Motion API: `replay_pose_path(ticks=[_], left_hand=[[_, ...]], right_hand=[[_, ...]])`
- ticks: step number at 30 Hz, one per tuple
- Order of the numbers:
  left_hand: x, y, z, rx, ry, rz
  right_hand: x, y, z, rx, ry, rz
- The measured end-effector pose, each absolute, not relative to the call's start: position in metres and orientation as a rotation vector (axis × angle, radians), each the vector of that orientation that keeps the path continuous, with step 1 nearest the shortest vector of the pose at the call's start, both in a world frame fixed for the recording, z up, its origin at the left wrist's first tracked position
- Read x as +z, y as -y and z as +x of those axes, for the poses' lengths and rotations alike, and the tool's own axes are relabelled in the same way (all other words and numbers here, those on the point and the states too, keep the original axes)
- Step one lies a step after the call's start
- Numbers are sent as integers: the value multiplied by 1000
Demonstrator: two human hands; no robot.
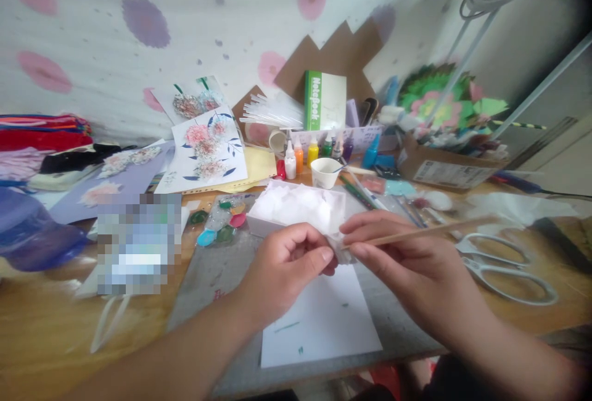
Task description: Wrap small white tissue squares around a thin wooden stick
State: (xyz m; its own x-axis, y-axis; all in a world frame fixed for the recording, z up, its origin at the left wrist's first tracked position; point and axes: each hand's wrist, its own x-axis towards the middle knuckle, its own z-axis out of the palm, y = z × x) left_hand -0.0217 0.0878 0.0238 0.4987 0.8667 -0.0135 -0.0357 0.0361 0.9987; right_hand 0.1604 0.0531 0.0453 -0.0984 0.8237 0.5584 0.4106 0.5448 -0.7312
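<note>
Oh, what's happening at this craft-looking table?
A person is working with bare hands. The left hand pinches a small, pale crumpled piece; the right hand holds a thin brown stick, its tip at that piece. Below the hands, a white sheet with a few green marks lies on a gray mat. Beyond them stands a box of white material.

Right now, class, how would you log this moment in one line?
left hand: holding whitish material; right hand: holding thin stick; below: white paper; beyond: box
</note>
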Motion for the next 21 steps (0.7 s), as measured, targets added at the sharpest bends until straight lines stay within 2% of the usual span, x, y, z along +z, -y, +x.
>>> replay_pose_path(ticks=[13, 21], left_hand=[[22, -90, -18, 768, -893, 1277], [21, -93, -21, 791, -882, 1294]], right_hand=[[42, -55, 157, 432, 1745, -1048], [26, -63, 176, 676, 1442, -1194]])
